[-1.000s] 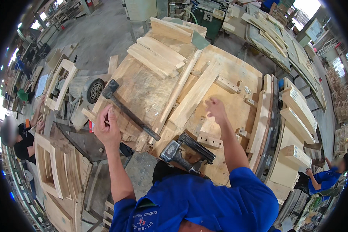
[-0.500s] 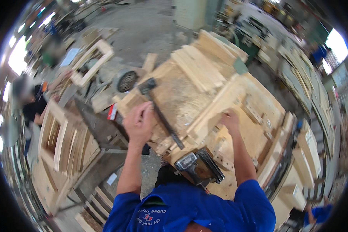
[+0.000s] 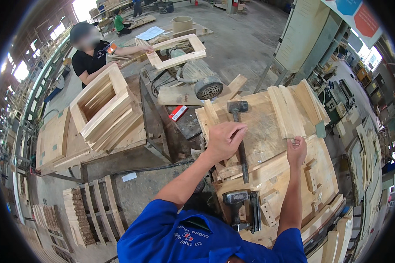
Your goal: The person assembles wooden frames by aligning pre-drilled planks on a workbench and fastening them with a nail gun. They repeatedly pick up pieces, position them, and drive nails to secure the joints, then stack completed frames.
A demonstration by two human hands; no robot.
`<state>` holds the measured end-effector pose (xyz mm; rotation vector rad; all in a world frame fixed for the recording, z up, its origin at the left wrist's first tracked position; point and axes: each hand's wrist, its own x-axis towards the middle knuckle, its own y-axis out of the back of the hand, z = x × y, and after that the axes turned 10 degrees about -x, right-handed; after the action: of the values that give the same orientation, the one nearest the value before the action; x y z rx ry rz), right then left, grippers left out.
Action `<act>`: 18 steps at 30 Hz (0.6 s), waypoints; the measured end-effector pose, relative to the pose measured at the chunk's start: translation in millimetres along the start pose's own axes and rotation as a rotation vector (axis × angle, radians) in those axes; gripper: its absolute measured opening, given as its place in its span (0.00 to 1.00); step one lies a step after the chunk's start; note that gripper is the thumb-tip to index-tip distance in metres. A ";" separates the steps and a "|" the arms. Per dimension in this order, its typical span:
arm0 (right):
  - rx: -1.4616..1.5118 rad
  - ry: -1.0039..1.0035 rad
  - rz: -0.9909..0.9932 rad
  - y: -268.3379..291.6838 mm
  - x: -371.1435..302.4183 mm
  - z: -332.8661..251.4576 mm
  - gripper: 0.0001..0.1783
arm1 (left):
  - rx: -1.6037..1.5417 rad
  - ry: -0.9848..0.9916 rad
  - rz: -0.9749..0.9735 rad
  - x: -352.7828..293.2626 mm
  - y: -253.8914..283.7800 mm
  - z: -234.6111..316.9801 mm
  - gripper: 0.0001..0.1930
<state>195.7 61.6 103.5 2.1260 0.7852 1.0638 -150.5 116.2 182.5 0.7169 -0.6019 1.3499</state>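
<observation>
My left hand (image 3: 226,139) is curled closed above the left part of the workbench, beside the handle of a black mallet (image 3: 237,108). Its inner fingers are hidden, so anything in it does not show. My right hand (image 3: 297,151) has its fingers bent together at the near end of some pale wooden boards (image 3: 286,111). Whether the fingertips grip a board or only touch it cannot be made out. The boards lie side by side on the bench. Close to my body a black and grey nail gun (image 3: 242,208) rests on the bench top.
Stacked wooden frames (image 3: 102,107) stand on a table to the left, where a co-worker (image 3: 92,59) holds another frame (image 3: 178,48). A motor (image 3: 204,79) and a red-and-white box (image 3: 178,113) sit beyond the bench. Drilled wood blocks (image 3: 310,179) lie at the right.
The view has swung toward the left, bringing the co-worker and stacked frames further in. My right hand has moved away from me to the boards' near end. My left hand stays curled near the mallet.
</observation>
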 end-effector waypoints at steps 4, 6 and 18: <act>0.071 -0.055 -0.092 5.1 -5.6 -9.4 0.25 | 0.005 0.025 -0.031 -2.5 2.8 0.4 0.07; 0.046 -0.054 -0.149 14.3 -13.4 -18.8 0.26 | 0.016 0.034 -0.038 -4.3 6.0 0.0 0.07; -0.173 -0.032 -0.301 65.0 -46.0 -25.1 0.37 | -0.004 0.054 0.010 -5.1 1.6 3.4 0.07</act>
<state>166.5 -6.1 142.6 1.8080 0.9284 0.9011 -152.7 110.4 181.1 0.6733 -0.5652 1.3725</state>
